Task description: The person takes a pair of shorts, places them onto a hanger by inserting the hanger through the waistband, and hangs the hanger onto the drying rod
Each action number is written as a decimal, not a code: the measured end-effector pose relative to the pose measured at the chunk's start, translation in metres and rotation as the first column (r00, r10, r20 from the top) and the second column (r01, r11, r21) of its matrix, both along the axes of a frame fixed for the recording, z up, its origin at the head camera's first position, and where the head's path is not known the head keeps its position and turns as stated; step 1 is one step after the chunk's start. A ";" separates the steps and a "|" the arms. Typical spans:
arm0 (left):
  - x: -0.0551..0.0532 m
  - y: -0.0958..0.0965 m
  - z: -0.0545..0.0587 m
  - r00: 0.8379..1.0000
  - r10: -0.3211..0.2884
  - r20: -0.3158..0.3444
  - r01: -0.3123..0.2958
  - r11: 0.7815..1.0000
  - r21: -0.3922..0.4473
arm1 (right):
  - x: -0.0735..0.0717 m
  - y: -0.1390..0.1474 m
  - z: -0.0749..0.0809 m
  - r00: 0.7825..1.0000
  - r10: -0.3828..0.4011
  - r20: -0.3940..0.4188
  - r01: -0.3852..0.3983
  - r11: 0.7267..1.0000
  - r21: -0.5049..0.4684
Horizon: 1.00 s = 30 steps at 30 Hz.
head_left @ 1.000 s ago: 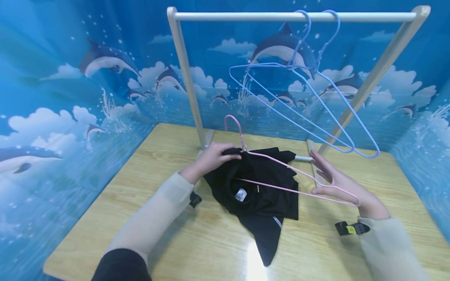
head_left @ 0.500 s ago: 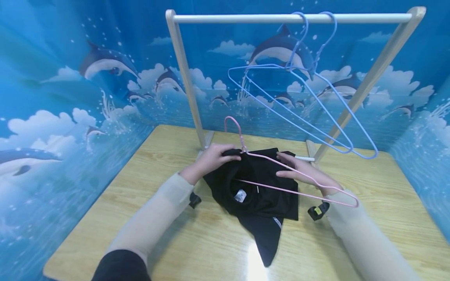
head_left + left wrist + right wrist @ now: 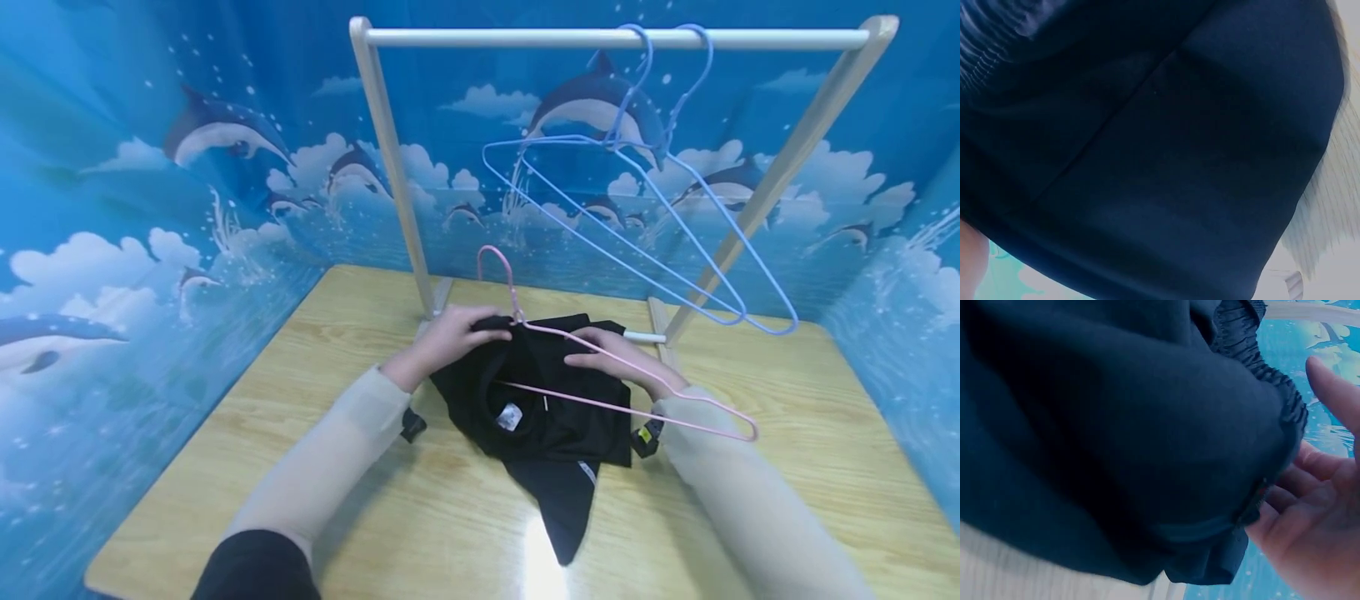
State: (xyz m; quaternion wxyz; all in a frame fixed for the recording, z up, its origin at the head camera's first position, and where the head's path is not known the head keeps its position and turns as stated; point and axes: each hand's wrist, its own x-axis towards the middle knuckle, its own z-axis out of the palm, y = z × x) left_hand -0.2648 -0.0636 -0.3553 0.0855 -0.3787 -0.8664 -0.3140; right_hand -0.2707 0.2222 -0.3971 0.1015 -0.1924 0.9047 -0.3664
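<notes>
Left hand point(image 3: 452, 337): your fingers pinch the black elastic-waist garment point(image 3: 570, 437) beside the pink hanger point(image 3: 516, 308), likely steadying both.
Right hand point(image 3: 1319, 531): your fingers and thumb apart.

A small booth, looking like a staged recording corner.
A dolphin-printed backdrop point(image 3: 247, 196) is enclosing the desk point(image 3: 450, 517) along its far, left and right edges; a small clothes rack point(image 3: 510, 37) is standing near the far edge, and a black camera point(image 3: 413, 426) is showing at each wrist point(image 3: 396, 377).
</notes>
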 end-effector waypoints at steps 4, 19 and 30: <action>-0.002 0.002 -0.001 1.000 0.002 -0.005 -0.002 1.000 -0.020 | -0.003 -0.002 -0.001 1.000 -0.029 -0.005 0.029 0.999 0.026; -0.007 -0.007 -0.007 0.989 0.118 -0.085 -0.111 0.990 0.086 | 0.027 0.035 0.004 0.998 -0.059 -0.019 0.060 0.996 0.066; -0.012 -0.013 -0.007 0.986 0.163 -0.037 -0.158 0.981 0.110 | 0.053 0.067 0.016 0.985 -0.162 -0.054 0.159 0.986 -0.051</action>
